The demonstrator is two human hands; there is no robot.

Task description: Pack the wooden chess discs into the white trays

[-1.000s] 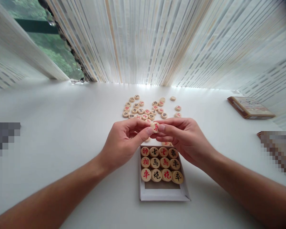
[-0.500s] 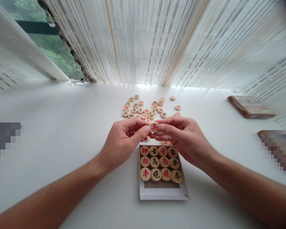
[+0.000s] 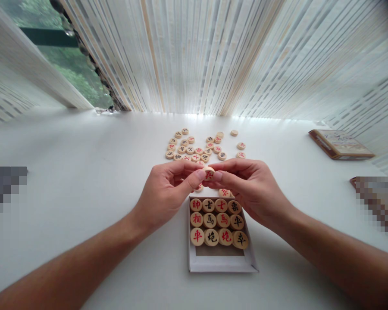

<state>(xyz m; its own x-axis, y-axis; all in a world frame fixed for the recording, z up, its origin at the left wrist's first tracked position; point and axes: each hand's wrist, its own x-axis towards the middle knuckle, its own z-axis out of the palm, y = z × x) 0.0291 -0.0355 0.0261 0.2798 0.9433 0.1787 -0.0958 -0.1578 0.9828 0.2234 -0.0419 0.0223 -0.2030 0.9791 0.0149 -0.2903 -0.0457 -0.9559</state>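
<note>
Between both hands I hold a round wooden xiangqi piece (image 3: 208, 173) with a red character on its face. My left hand (image 3: 171, 185) pinches its left side with thumb and fingers. From the right, my right hand (image 3: 245, 183) grips the same piece. Just below the hands lies a shallow white box (image 3: 220, 263), holding rows of wooden pieces marked in red and black. Bare bottom shows along the box's near end. A red-marked piece (image 3: 224, 193) lies behind the box's far edge, partly covered by my right hand's fingers.
Several loose xiangqi pieces (image 3: 198, 150) are scattered on the white table (image 3: 100, 172) beyond my hands. A brown-edged box (image 3: 341, 144) lies at the far right, with a partly blurred brown object (image 3: 375, 206) nearer. A striped curtain (image 3: 194, 56) hangs along the back.
The held piece has tilted slightly, its top rim now showing more and its face turned more downward. Both hands stay in nearly the same place.
</note>
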